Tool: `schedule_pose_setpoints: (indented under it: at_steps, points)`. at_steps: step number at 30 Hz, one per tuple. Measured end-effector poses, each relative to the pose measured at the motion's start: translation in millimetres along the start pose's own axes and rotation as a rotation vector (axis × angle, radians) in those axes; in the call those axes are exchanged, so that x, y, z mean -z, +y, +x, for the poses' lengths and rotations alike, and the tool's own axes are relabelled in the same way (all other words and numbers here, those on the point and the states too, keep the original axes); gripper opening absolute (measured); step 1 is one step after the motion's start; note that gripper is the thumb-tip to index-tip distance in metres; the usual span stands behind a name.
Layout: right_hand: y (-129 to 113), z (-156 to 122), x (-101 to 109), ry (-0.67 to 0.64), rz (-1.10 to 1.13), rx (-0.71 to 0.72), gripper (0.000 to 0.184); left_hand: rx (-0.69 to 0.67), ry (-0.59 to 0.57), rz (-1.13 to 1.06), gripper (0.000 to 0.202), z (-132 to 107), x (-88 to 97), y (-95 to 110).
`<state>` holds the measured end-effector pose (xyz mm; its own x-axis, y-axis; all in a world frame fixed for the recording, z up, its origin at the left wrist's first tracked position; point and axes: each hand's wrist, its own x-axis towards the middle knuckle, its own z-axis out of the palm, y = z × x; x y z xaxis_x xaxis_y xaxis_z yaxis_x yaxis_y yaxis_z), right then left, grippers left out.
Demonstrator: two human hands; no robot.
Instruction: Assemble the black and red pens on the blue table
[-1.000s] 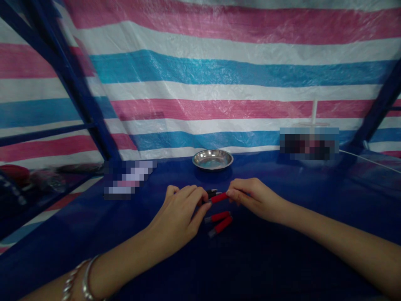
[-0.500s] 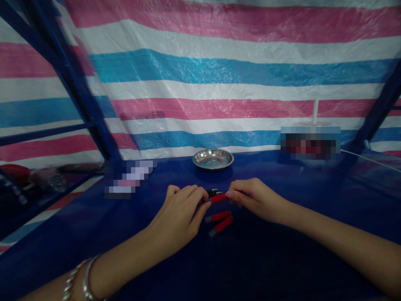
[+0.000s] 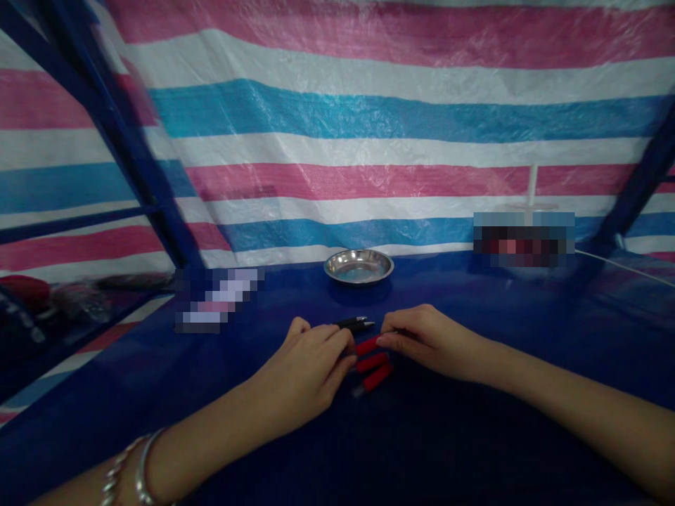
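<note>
My left hand (image 3: 311, 365) and my right hand (image 3: 422, 339) meet over a blue table cover (image 3: 474, 436), both pinching a short red tube (image 3: 368, 345) between their fingertips. Just below it lie two more red tubes with grey tips: the second red tube (image 3: 372, 362) and the third red tube (image 3: 375, 378). A black pen-like tool (image 3: 354, 323) lies on the cover just behind the hands, untouched. My left wrist wears silver bracelets (image 3: 129, 472).
A small steel dish (image 3: 359, 266) stands at the back centre. Blurred patches sit at the back left and back right. A striped pink, white and blue tarp forms the back wall, with blue frame bars (image 3: 121, 147) at the left and right.
Both hands have moved a little toward me and down with the red tube, leaving the black tool lying free behind them.
</note>
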<state>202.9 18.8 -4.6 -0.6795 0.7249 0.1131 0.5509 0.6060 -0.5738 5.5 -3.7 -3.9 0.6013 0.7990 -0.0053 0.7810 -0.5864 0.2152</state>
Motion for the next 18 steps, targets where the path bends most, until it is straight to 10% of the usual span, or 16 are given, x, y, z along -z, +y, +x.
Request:
schedule_pose_setpoints:
  at_steps: [18]
  points:
    - [6.4, 0.0, -1.9, 0.076, -0.046, -0.020, 0.019, 0.053, 0.059, -0.023, 0.018, 1.5, 0.1, 0.1]
